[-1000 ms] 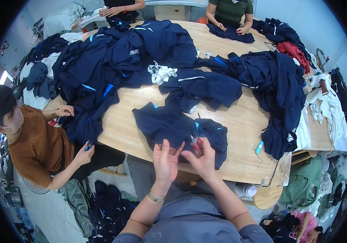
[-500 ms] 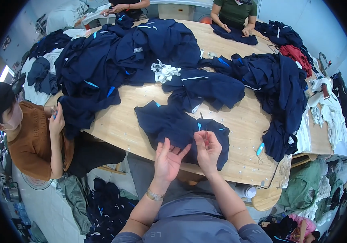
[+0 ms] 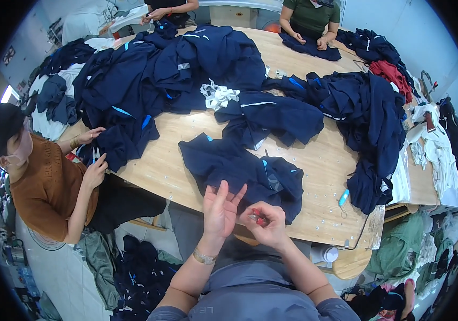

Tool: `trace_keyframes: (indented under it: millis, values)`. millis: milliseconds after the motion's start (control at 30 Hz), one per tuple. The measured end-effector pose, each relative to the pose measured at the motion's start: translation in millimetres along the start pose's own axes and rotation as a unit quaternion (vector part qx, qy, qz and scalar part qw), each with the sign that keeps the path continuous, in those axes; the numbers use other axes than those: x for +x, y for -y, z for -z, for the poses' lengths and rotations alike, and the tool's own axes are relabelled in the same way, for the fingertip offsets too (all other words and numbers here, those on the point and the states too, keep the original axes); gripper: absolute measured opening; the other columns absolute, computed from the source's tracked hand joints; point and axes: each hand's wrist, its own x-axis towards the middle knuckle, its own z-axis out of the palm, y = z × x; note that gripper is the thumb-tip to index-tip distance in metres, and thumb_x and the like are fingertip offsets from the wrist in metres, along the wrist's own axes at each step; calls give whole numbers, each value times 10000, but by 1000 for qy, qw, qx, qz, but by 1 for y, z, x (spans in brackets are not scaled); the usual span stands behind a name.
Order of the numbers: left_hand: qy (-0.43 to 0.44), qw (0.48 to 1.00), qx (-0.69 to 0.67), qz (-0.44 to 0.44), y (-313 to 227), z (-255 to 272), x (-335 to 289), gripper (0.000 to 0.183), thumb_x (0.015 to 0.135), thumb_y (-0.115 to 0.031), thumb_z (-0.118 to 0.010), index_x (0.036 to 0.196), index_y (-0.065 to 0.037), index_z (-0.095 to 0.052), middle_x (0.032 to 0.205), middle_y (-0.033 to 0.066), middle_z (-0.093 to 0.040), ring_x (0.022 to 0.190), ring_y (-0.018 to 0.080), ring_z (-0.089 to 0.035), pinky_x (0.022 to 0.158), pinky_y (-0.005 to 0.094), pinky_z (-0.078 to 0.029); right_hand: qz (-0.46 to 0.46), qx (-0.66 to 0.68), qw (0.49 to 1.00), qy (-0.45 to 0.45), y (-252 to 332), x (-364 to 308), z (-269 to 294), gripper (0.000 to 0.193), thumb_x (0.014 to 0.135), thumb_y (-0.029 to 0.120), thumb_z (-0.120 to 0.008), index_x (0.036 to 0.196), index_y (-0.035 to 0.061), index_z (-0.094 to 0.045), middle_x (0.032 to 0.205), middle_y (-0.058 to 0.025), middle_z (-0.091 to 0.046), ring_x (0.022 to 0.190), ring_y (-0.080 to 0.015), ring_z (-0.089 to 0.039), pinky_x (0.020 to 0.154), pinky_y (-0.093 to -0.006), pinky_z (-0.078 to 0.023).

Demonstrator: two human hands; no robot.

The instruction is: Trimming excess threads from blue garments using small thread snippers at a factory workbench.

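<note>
A navy garment (image 3: 221, 160) with light-blue trim lies flat at the table's near edge, directly ahead of me. My left hand (image 3: 219, 214) is palm up at the garment's near edge, its fingers stretched and apart with nothing seen in them. Close to its right, my right hand (image 3: 266, 222) is closed round small red-handled thread snips (image 3: 257, 216); their blades are mostly hidden by the fingers. A grey patch (image 3: 273, 182) shows on the garment's right part.
Navy garments are heaped on the table at left (image 3: 127, 80) and right (image 3: 357, 107), with white strips (image 3: 219, 95) between. Light-blue snips (image 3: 344, 197) lie at right. A co-worker in brown (image 3: 47, 182) sits at left; others work across the table. A lidded white cup (image 3: 324, 253) stands below the edge.
My right hand has come down and left, off the garment, with the snips turned into its grip. My left hand has barely shifted. The co-worker at left has lowered their hands to navy cloth.
</note>
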Motion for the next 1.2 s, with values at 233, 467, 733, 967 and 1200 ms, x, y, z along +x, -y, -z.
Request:
trace_keyframes:
  millis: [233,467,733,967,1200]
  values:
    - [16,998,32,-47,0,-7,-2,117,935,-119,-486,1031,-70,-440,1017,56,-565,936,179,-601,913,433,-481,23,-105,991,-82,-18,7,8,276,774,238,-697,718,13,-549,559,-40,-454,454,-134,-444,431,-255,-325]
    - [12,989,88,-120,4,-6,-3,113,947,-128,-461,1011,-37,-446,962,101,-581,872,162,-620,897,414,-499,136,-338,926,-103,-21,15,6,361,750,340,-709,638,62,-509,563,-64,-478,427,-204,-488,404,-293,-352]
    - [19,985,96,-144,5,-4,-3,111,945,-115,-462,1014,-31,-442,937,91,-571,870,156,-612,902,423,-490,183,-388,899,-84,-20,19,6,370,745,362,-706,621,80,-501,564,-44,-466,416,-188,-472,396,-282,-345]
    - [20,990,77,-117,5,-8,-5,119,951,-134,-453,1020,-38,-465,981,92,-584,883,158,-613,894,397,-498,82,-229,963,-119,-27,17,4,266,775,226,-711,705,44,-530,572,-37,-474,441,-121,-442,429,-249,-346]
    - [24,994,74,-75,5,-3,-9,104,947,-157,-471,970,-55,-480,899,61,-599,786,125,-614,849,372,-521,128,-126,977,-119,-12,31,-6,264,744,72,-697,997,64,-625,611,-36,-558,499,-90,-538,487,-202,-413]
